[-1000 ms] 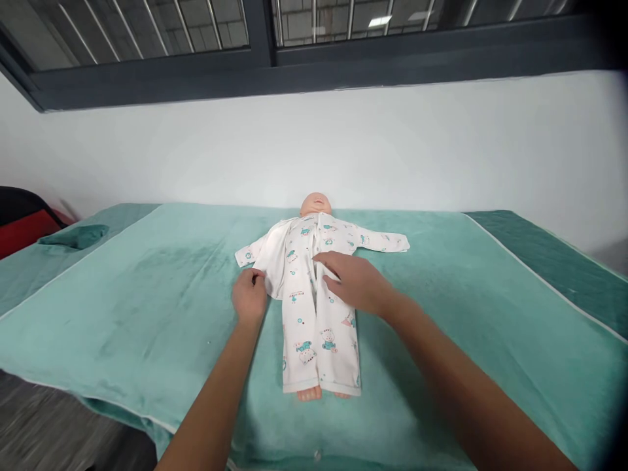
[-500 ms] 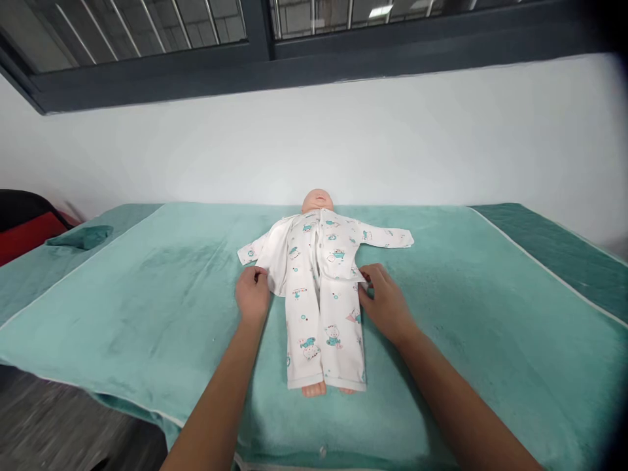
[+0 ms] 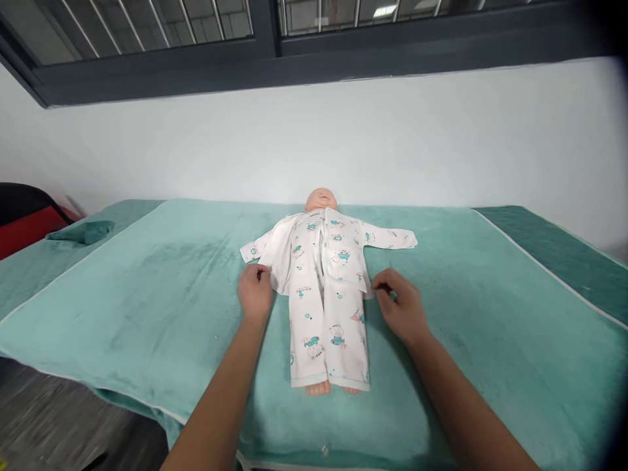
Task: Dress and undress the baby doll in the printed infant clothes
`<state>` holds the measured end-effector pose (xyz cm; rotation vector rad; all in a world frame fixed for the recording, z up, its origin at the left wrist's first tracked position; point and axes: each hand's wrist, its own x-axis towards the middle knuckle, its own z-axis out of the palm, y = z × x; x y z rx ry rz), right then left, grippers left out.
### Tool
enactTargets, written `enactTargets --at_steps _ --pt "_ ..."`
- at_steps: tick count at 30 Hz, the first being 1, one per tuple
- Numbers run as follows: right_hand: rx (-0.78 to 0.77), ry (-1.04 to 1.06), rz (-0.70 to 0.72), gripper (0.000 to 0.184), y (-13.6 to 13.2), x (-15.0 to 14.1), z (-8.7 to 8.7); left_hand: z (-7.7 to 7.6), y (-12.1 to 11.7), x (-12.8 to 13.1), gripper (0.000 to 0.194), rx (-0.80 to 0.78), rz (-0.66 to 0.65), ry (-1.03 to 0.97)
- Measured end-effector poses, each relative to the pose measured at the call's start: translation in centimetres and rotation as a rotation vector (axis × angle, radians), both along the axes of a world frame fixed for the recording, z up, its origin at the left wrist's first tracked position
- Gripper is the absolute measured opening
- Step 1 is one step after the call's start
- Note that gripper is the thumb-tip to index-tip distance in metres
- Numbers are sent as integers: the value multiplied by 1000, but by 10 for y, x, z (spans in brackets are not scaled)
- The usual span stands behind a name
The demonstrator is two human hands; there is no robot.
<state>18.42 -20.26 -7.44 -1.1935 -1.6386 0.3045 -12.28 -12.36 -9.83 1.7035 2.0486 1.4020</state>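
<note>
A baby doll [image 3: 322,198] lies on its back, with its head toward the wall and its bare feet toward me. It wears a white printed baby shirt [image 3: 342,255], open down the front, and matching trousers [image 3: 338,333]. My left hand [image 3: 255,291] is closed, pinching the edge of the shirt's front panel at the left, whose plain inner side shows. On the other side, my right hand [image 3: 400,304] has its fingertips pinched together at the shirt's lower right corner. Both of the doll's arms are inside the sleeves, stretched outward.
A green plush cover [image 3: 161,314] spreads over the table under the doll. A darker green cloth bundle [image 3: 83,232] lies at the far left, near a red and black object [image 3: 29,226]. Behind stands a white wall [image 3: 304,144] below a dark window frame [image 3: 196,72].
My right hand has moved slightly right and down, and the shirt's right front panel lies lower and flatter. My left hand stays at the left panel. The view has shifted a little.
</note>
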Motion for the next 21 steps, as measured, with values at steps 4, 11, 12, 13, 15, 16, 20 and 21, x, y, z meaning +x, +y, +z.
enactTargets --at_steps 4,11,12,13,15,16,20,21 --pt "117 240 -91 21 22 -7 20 1 1 3 17 31 29 72" --pt "-152 143 6 42 114 -45 63 3 3 10 29 -33 149 256" --pt "-204 118 31 45 124 -50 63 4 3 10 30 -50 152 255" --pt "-240 98 50 47 130 -55 62 4 2 10 31 -64 149 247" --pt "-281 76 75 52 135 -61 56 6 2 8 33 -92 138 226" --pt "-290 74 79 55 134 -62 53 7 3 8 34 -108 135 217" --pt "-329 91 102 59 124 -61 47 15 13 7 38 -207 165 181" --pt "-333 95 103 59 122 -60 48 17 17 7 40 -239 168 163"
